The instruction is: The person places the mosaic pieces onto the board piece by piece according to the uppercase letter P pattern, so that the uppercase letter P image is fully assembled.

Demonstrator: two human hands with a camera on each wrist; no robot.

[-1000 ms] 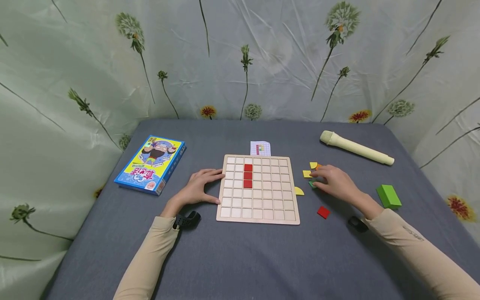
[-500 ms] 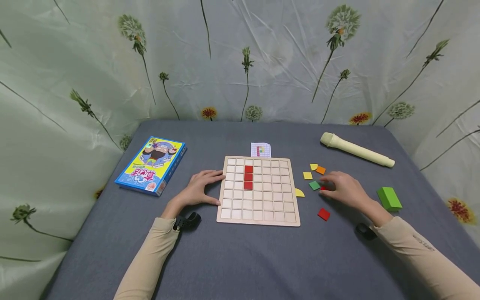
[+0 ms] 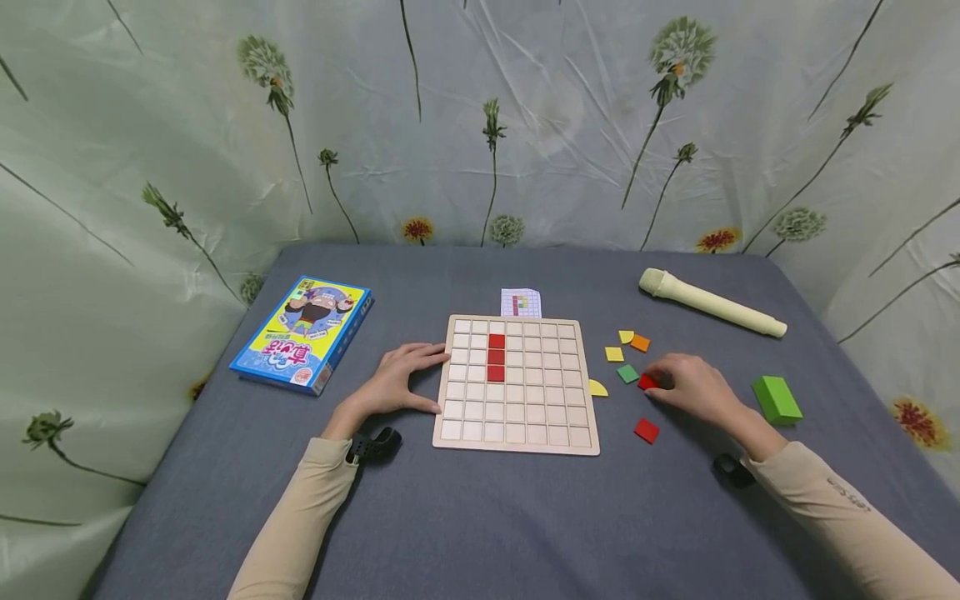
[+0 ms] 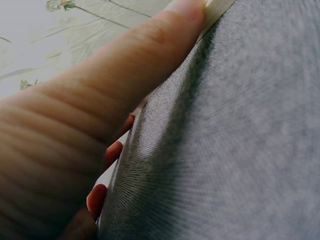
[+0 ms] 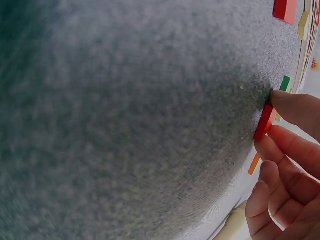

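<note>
In the head view a wooden grid board (image 3: 516, 433) lies flat, with a column of red square tiles (image 3: 496, 357) in its upper left part. My left hand (image 3: 392, 379) rests at the board's left edge, thumb and fingers spread along it. To the right of the board, my right hand (image 3: 693, 387) pinches a red square tile (image 5: 264, 122) between thumb and fingertips, low over the cloth. Close by lie a green tile (image 3: 627, 374), a yellow square tile (image 3: 614, 354), a smaller yellow piece (image 3: 626, 337) and an orange tile (image 3: 640, 342). Another red tile (image 3: 647, 431) lies nearer the body.
A yellow rounded piece (image 3: 597, 388) touches the board's right edge. A small printed grid card (image 3: 521, 303) sits behind the board. Farther out are a blue-yellow box (image 3: 302, 333) on the left, a pale microphone-shaped object (image 3: 712, 304) and a green block (image 3: 777, 400) on the right.
My right hand has moved from the green and orange tiles toward the right and nearer the body, and now pinches a red tile. The left hand has stayed at the board's edge.
</note>
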